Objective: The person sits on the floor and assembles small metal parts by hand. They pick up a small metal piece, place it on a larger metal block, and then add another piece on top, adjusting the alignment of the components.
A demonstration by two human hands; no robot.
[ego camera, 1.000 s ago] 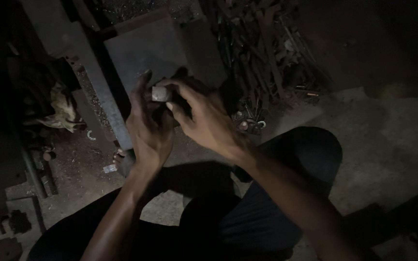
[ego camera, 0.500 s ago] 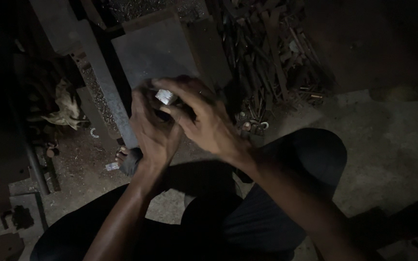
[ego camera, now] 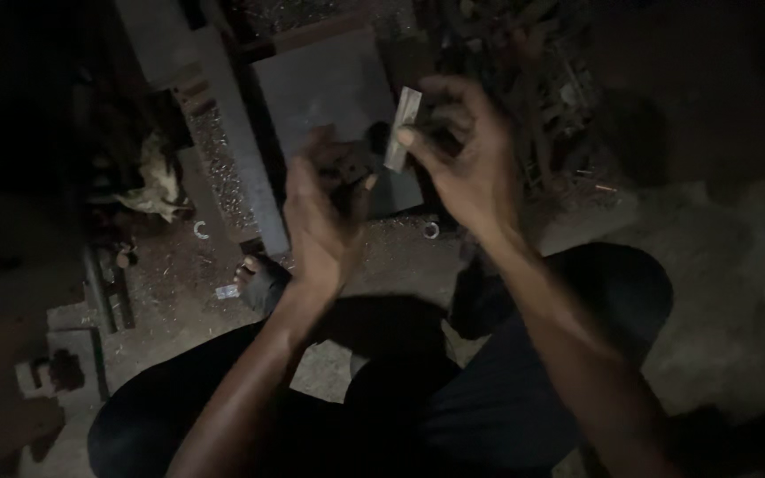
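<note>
My right hand (ego camera: 471, 164) pinches a small flat pale metal strip (ego camera: 403, 127) between thumb and fingertips, held upright above a dark steel plate (ego camera: 325, 93). My left hand (ego camera: 320, 221) is just to the left and lower, fingers curled around a small dark object (ego camera: 353, 164) whose shape is hard to make out in the dim light. The two hands are a short gap apart. Below them are my knees in dark trousers; I am crouched over the floor.
A long grey steel bar (ego camera: 241, 150) lies left of the plate. A heap of rusty metal scrap (ego camera: 524, 80) sits at the upper right. A crumpled rag (ego camera: 157, 181), small metal rings (ego camera: 430, 230) and bits lie on the dusty concrete floor.
The hands were clasped together around a small pale piece; now they have parted, the right hand lifting the pale strip up and to the right. The view has shifted slightly.
</note>
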